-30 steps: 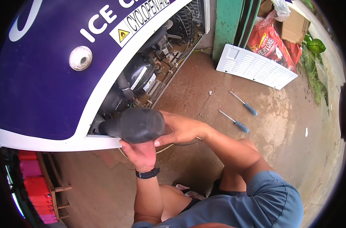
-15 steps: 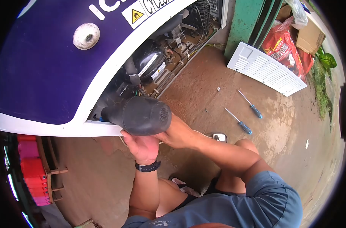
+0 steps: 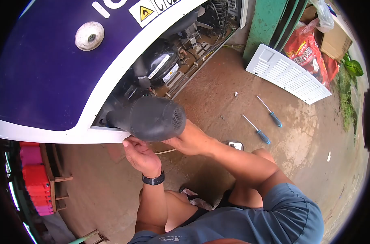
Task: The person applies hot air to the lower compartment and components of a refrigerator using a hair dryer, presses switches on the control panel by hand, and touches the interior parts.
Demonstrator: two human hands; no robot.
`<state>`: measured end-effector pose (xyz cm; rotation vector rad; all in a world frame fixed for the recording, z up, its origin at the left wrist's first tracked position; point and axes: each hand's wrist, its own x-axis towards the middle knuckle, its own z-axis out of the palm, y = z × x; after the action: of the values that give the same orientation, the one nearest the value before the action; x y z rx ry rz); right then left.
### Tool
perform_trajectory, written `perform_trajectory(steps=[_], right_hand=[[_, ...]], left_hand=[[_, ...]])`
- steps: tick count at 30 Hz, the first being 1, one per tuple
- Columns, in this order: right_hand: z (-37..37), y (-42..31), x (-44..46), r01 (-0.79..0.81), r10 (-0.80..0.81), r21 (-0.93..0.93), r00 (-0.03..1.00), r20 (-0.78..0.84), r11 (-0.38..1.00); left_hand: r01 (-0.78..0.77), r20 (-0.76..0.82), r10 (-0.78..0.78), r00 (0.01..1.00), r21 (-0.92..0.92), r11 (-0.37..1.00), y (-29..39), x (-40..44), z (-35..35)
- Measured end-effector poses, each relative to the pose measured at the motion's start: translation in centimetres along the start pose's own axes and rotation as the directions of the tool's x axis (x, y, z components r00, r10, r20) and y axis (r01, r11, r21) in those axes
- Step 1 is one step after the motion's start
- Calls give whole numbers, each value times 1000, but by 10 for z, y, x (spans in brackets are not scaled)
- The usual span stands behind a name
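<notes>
A black hair dryer (image 3: 152,120) points its nozzle into the open compartment of a purple and white chest freezer (image 3: 43,81). My right hand (image 3: 191,138) is wrapped around its handle, which is mostly hidden behind the hand and the dryer body. Below the nozzle, my left hand (image 3: 144,156), with a black watch on the wrist, has its fingers curled together close to the freezer's white lower edge. What those fingertips hold, if anything, is hidden. Inside the compartment sit a black compressor (image 3: 162,61), pipes and wires.
Two blue-handled screwdrivers (image 3: 263,136) lie on the concrete floor beside a white power socket (image 3: 235,145). A white vented panel (image 3: 288,75) leans near a green post (image 3: 264,28) and a red bag (image 3: 305,51). Red and pink stacked items (image 3: 34,175) stand at left.
My left hand has drawn down and left from under the dryer, its open palm now turned and its fingers curled. The dryer has shifted slightly, still in my right hand.
</notes>
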<state>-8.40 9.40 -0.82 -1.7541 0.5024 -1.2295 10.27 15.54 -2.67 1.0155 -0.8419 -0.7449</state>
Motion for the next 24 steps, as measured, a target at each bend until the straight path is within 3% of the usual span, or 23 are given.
perform_trajectory(steps=[2,4,5,7,9,11,12,14,17,24], right_hand=[[-2,-3,1,-30,30,4,999,-13,1000],[-2,-1,2,-38,38,20,999,4,999],[0,0,3,-52,52,21,999,7,998],[1,1,1,-70,68,45,997,39,997],[2,1,0,-99,97,40,994,49,994],[-1,-2,0,-137,137,2,990,27,991],[-1,-3,0,-154,154,2,988,18,988],[-2,-3,0,-144,144,13,989,13,989],[0,-2,-1,-125,125,24,992,10,992],[8,2,1,-82,80,74,997,20,994]], left_hand=[[-148,133,136,982,90,985,4,0,-15],[-369,26,379,925,291,883,23,3,-5],[-380,6,400,916,330,864,33,8,0],[-450,-212,606,767,495,743,47,23,10],[-391,-256,584,771,533,750,47,33,2],[-335,-183,469,864,486,807,34,43,-4],[-336,-182,471,863,489,805,23,46,-12],[-260,-82,292,953,277,925,3,49,-25],[-192,-96,220,971,240,952,4,48,-22],[-206,-49,217,975,167,964,-8,56,-36]])
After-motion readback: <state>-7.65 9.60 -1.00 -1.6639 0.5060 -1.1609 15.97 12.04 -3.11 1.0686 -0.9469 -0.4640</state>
